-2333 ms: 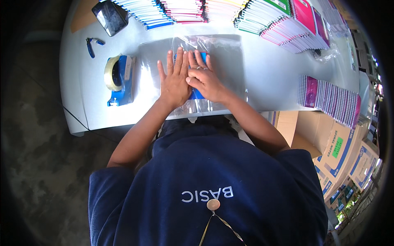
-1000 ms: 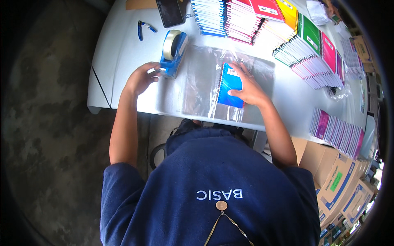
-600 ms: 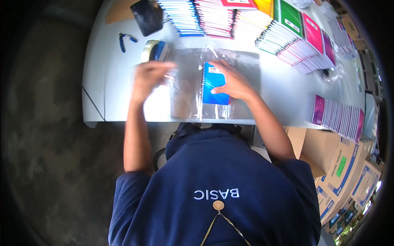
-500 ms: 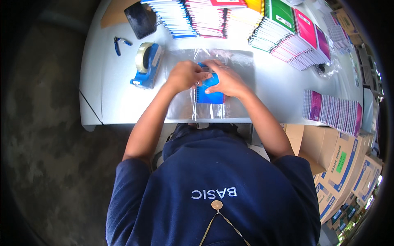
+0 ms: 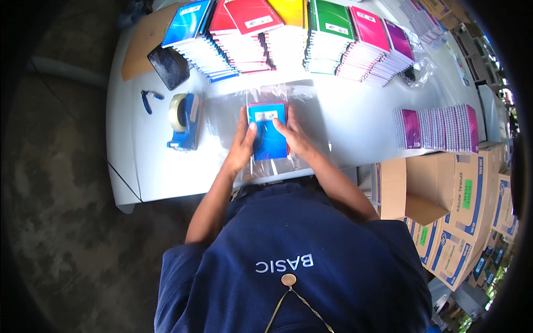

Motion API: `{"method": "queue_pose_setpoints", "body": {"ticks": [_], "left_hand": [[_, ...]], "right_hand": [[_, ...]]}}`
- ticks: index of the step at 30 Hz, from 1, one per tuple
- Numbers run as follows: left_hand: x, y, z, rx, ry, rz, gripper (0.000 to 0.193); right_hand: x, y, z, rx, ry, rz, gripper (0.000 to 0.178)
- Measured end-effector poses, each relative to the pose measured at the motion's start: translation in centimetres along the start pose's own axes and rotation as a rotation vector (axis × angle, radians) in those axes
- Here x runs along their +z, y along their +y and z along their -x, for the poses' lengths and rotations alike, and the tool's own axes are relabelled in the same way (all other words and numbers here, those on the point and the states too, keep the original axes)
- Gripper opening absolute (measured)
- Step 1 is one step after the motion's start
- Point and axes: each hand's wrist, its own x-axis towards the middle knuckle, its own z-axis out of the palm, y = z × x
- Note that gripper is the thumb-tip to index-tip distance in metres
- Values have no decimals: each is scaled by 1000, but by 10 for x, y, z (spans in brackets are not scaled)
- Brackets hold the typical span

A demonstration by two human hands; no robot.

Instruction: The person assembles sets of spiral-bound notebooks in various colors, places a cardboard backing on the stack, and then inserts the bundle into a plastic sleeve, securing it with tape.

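Observation:
A small blue notebook (image 5: pixel 268 142) lies cover up on a clear plastic sheet (image 5: pixel 277 168) in front of me. Red edges of another notebook show beneath it at the top and right. My left hand (image 5: pixel 241 149) grips the left side, its thumb along the cover's edge. From the right, my right hand (image 5: pixel 300 141) holds the pile with its thumb on the cover, near a white label. The fingers of both hands are partly hidden along the sides.
Stacked spiral notebooks (image 5: pixel 332 25) in several colours line the table's far side. A blue tape dispenser (image 5: pixel 191 125), small cutters (image 5: pixel 147 102) and a black phone (image 5: pixel 168 67) sit to the left. Purple notebooks (image 5: pixel 444 130) stand at the right, above cardboard boxes (image 5: pixel 461 205).
Both hands have moved from on top of the notebook to its two sides. The cover's label and the red edges now show. The whole view has shifted.

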Motion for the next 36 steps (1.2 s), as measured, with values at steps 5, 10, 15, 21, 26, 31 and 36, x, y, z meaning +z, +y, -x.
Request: {"method": "queue_pose_setpoints", "body": {"ticks": [5, 10, 15, 21, 26, 31, 36], "left_hand": [[12, 41, 3, 248, 236, 138, 62], [18, 28, -6, 273, 384, -46, 59], [-28, 64, -29, 341, 503, -69, 25], [-53, 57, -21, 355, 286, 31, 79], [7, 25, -5, 154, 277, 87, 59], [32, 31, 6, 371, 514, -603, 31], [25, 61, 6, 302, 356, -824, 52]], "right_hand": [[0, -42, -9, -341, 103, -227, 70], [11, -24, -36, -302, 301, -100, 49], [3, -20, -39, -373, 218, -132, 60], [-15, -21, -31, -336, -16, -248, 92], [8, -26, -28, -255, 204, -270, 57], [24, -13, -37, -267, 473, -82, 42], [15, -38, -21, -342, 503, 493, 52]]}}
